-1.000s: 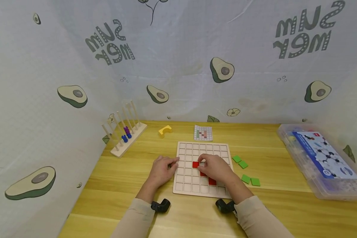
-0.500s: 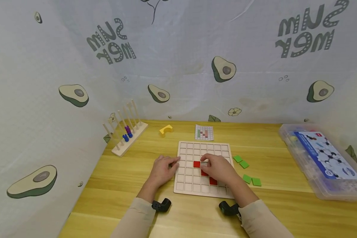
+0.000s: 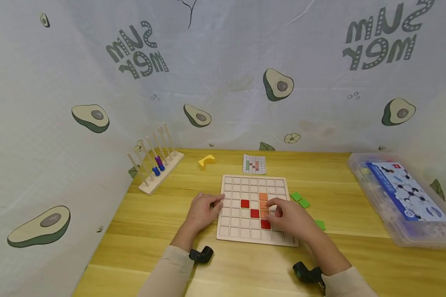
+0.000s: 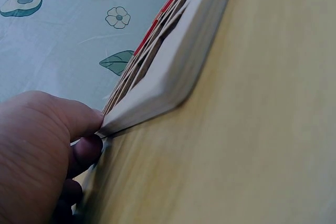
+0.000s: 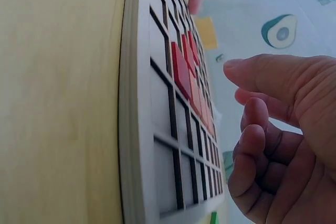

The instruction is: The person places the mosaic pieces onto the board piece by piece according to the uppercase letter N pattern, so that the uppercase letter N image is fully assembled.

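Observation:
A pale wooden grid board lies on the table. Red square tiles step diagonally down it, and orange tiles stand in a column above the lowest red one. My left hand holds the board's left edge; in the left wrist view its thumb touches the edge near a corner. My right hand hovers above the board's right half, its thumb and index finger apart with nothing between them. In the right wrist view the other fingers are loosely bent. The right hand covers part of the grid.
Green tiles lie right of the board, partly behind the right forearm. A pattern card and a yellow arch block are behind it. A peg stand with blue and purple pieces stands left; a clear plastic box is at right.
My right hand has moved right across the board, uncovering orange tiles. Its forearm now hides one of the green tiles. The left hand stays at the board's edge.

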Demonstrator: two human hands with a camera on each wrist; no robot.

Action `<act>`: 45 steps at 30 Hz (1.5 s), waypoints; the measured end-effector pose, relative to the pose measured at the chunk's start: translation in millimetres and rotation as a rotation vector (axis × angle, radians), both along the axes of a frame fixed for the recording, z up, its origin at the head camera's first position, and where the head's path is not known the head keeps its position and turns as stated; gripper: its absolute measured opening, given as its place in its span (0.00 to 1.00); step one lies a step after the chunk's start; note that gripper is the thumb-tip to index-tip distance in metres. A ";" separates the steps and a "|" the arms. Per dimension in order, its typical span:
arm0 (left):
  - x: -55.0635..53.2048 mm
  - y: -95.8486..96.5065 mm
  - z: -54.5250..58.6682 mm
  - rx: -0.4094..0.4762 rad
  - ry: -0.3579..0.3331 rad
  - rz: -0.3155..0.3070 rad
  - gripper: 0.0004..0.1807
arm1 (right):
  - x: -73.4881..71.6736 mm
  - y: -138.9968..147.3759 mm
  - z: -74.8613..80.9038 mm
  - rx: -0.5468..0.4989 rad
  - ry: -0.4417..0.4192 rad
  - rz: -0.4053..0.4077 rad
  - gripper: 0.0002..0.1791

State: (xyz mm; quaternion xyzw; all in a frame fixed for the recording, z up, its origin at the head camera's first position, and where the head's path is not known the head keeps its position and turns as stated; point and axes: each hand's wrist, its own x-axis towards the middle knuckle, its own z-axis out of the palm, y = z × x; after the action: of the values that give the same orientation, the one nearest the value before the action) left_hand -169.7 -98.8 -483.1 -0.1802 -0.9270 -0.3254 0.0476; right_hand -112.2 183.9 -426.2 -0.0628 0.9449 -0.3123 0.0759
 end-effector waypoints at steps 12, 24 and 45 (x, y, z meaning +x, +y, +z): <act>0.1 0.1 -1.0 -0.001 -0.021 0.008 0.16 | 25.3 41.8 0.6 0.040 -0.062 -0.023 0.21; -2.1 -0.7 -2.4 0.004 -0.001 -0.004 0.16 | 37.0 95.6 -6.9 0.106 -0.069 -0.033 0.27; -0.6 1.2 1.0 0.006 -0.036 0.010 0.17 | 30.2 105.6 -14.7 0.159 -0.086 -0.053 0.18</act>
State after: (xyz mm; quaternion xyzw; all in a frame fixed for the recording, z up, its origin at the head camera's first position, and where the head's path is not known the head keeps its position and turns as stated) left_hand -170.3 -97.6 -482.2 -0.1696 -0.9276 -0.3313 0.0331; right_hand -82.1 289.5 -440.9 -0.0182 0.9639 -0.2407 0.1127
